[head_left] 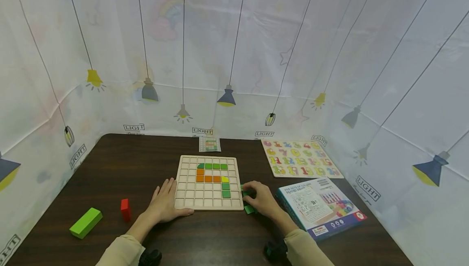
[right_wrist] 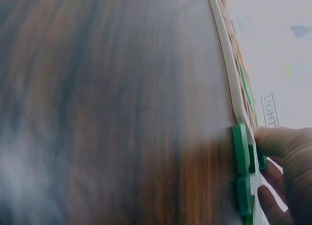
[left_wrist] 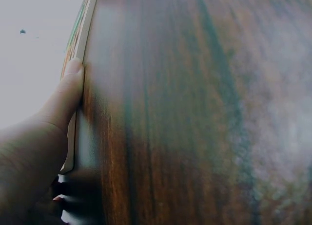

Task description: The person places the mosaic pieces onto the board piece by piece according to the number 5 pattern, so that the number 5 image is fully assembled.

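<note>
A wooden grid board [head_left: 187, 196] lies on the table with green, orange, white and yellow tiles in some of its squares. My left hand [head_left: 163, 203] rests at its lower left corner, fingers extended along the left side. The left thumb [left_wrist: 68, 91] touches the front edge in the left wrist view. Beside the board's right edge, my right hand [head_left: 261, 198] bends over several loose green tiles [head_left: 250, 209]. In the right wrist view, its thumb and finger pinch one green tile [right_wrist: 262, 160], partly hidden. More green tiles [right_wrist: 241, 149] lie close by.
A pattern card [head_left: 210, 144] lies behind the board. To the right are a number puzzle board [head_left: 300, 158] and a boxed set [head_left: 320, 205]. A light green block [head_left: 86, 222] and a red block [head_left: 126, 209] stand at the left on the dark table [head_left: 205, 241].
</note>
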